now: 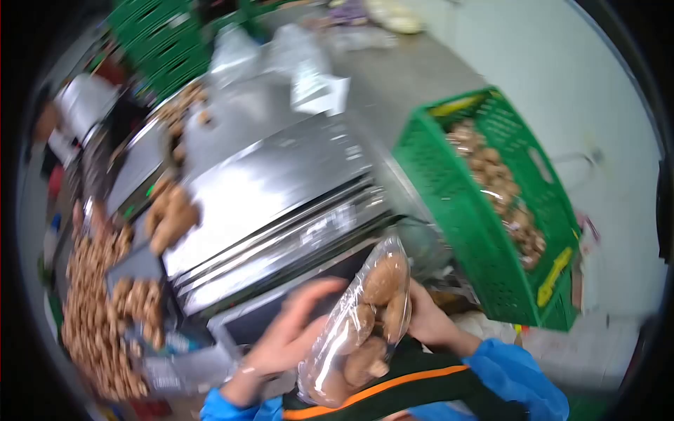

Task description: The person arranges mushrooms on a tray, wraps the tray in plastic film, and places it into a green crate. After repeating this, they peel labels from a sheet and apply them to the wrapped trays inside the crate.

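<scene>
A clear plastic bag of ginger is held at a slant in front of my body, with several brown, knobbly pieces visible through the film. My right hand grips the bag from its right side, and the bag hides some of the fingers. My left hand, a little blurred, is at the bag's left side with its fingers apart and its thumb side close to the film. Beyond both hands is a steel wrapping machine with a flat, shiny top.
A green crate with bagged ginger stands at the right by the wall. Loose ginger is heaped at the left, where another person reaches over it. Stacked green crates and clear plastic bags are at the back.
</scene>
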Available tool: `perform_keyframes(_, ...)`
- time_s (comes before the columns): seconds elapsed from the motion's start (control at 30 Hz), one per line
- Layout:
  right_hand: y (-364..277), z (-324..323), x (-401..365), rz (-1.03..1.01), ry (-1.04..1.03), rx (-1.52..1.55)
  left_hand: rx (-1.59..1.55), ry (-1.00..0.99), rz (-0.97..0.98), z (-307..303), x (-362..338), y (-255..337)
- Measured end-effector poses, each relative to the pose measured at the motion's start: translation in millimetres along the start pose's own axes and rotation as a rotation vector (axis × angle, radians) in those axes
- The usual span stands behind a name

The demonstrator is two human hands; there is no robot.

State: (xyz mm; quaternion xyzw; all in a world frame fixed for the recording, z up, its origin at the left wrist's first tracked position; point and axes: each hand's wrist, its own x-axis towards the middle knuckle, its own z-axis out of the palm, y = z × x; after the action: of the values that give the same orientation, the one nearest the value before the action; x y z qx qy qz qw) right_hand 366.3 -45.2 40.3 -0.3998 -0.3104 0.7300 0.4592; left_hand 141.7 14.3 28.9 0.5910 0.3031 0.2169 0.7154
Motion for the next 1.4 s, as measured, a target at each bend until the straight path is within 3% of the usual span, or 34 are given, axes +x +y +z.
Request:
perform_keyframes(0.03, -21.4, -15.4, -15.0, -0.13, 0.079, 0.034, 0.469, 0.101, 0.104, -12.7, 9.1, 39.0)
perform_keyframes(0.07, -30.3, -62.6, -6.5, -0.047, 0.142, 0.462, 0.776, 0.407, 0.147, -27.7, 11.6, 46.8)
perform_keyframes(0.1, -55.7, -115.8, 9.4, -0.518, 0.302, -0.099, 1.184, 0.584, 0.239, -65.7, 23.6, 58.5)
perform_keyframes(0.13, -98.6, -117.0, -7.4, -0.38, 0.824, -0.148, 1.506, 0.653, 0.446, -111.5, 33.3, 66.7)
perform_keyframes(0.17, -107.3, -192.1, -31.2, -0.55, 0.649, 0.173, 1.354, 0.803, 0.286, -152.7, 32.0, 65.4)
perform_keyframes(0.2, -152.5, -217.8, -43.8, -0.515, 0.231, 0.263, 1.612, 0.952, 0.33, -205.9, 25.0, 51.4)
perform_keyframes(0.23, -166.5, -245.3, -51.2, -0.57, 0.425, 0.23, 1.67, 0.967, 0.16, -274.7, 1.3, 25.8)
perform_keyframes(0.27, -164.1, -317.8, -60.7, -0.602, 0.409, 0.304, 1.659, 1.045, -0.31, -292.6, -8.1, 18.5)
perform_keyframes(0.3, -156.4, -327.7, -54.6, -0.599, 0.414, 0.307, 1.678, 1.057, -0.532, -295.9, -10.9, 10.7)
perform_keyframes(0.33, -142.8, -328.6, -49.9, -0.43, 0.7, 0.274, 1.678, 0.97, -0.665, -306.5, -22.0, -1.7)
perform_keyframes(0.37, -125.8, -331.8, -47.4, -0.248, 0.975, 0.233, 1.684, 0.964, -0.673, -313.9, -24.7, -9.0)
perform_keyframes(0.43, -43.1, -393.8, -42.6, 0.014, 1.05, 0.406, 1.031, 0.852, -0.521, -328.8, -33.2, -25.6)
perform_keyframes(0.47, 14.1, -430.2, -34.5, 0.071, 1.096, 0.396, 1.042, 0.782, -0.478, -354.5, -44.8, -44.3)
perform_keyframes(0.53, 71.4, -457.1, -24.4, 0.155, 1.172, 0.363, 1.009, 0.776, -0.428, -340.9, -41.3, -45.8)
perform_keyframes(0.57, 69.8, -456.5, -24.0, 0.178, 1.181, 0.358, 0.983, 0.769, -0.366, -329.6, -37.4, -40.1)
perform_keyframes(0.63, 57.1, -462.5, -34.8, 0.256, 1.106, 0.337, 0.595, 0.698, -0.228, -291.4, -14.3, -26.3)
perform_keyframes(0.7, 37.4, -484.9, -47.1, 0.318, 0.927, 0.38, 0.808, 0.609, -0.204, -267.5, 0.5, -15.9)
perform_keyframes(0.73, -2.3, -426.8, -31.7, 0.301, 1.033, 0.176, 0.825, 0.502, -0.219, -245.7, 19.2, 6.0)
perform_keyframes(0.77, -59.8, -324.4, -5.7, 0.209, 1.064, 0.038, 0.848, 0.449, -0.256, -238.0, 27.4, 12.2)
perform_keyframes(0.8, -73.3, -353.2, -12.6, 0.249, 0.992, -0.211, 0.854, 0.356, -0.206, -245.9, 28.1, 2.4)
perform_keyframes(0.83, -89.8, -347.1, -1.2, 0.073, 0.972, -0.115, 0.887, 0.311, -0.275, -242.5, 33.0, 4.7)
perform_keyframes(0.87, -121.4, -297.1, 22.6, 0.001, 0.826, -0.211, 0.975, 0.281, -0.252, -241.0, 38.2, 9.0)
perform_keyframes(0.9, -135.1, -246.4, 52.9, -0.182, 0.818, -0.304, 0.974, 0.252, -0.201, -244.5, 42.8, 9.8)
perform_keyframes(0.93, -145.9, -188.7, 82.0, -0.226, 0.888, -0.405, 0.955, 0.219, -0.19, -249.0, 46.7, 9.7)
perform_keyframes(0.97, -150.6, -156.2, 106.9, -0.209, 0.719, -0.513, 0.955, 0.21, -0.167, -252.8, 47.1, 8.7)
perform_keyframes(1.07, -125.8, -64.4, 172.0, -0.219, 0.223, -0.913, 1.194, 0.35, -0.154, -239.2, 39.8, 3.9)
perform_keyframes(1.1, -105.0, -46.8, 195.4, -0.259, 0.029, -1.071, 1.265, 0.463, 0.036, -228.2, 32.1, 2.2)
perform_keyframes(1.13, -94.1, -15.5, 209.5, -0.415, -0.161, -1.388, 1.336, 0.57, 0.228, -214.8, 25.8, 3.0)
perform_keyframes(1.17, -78.2, 0.7, 231.3, -0.693, -0.351, -1.591, 1.296, 0.56, 0.291, -193.2, 19.1, 13.9)
perform_keyframes(1.23, -47.6, 32.9, 271.5, -0.759, -0.401, -1.477, 1.469, 0.629, 0.19, -168.7, 22.8, -5.6)
perform_keyframes(1.33, -16.7, 60.6, 324.1, -0.828, -0.309, -1.419, 1.327, 0.693, 0.345, -167.6, 28.5, -24.2)
perform_keyframes(1.4, -3.6, 62.4, 341.8, -0.611, -0.36, -1.455, 1.103, 0.676, 0.392, -174.6, 24.0, -36.1)
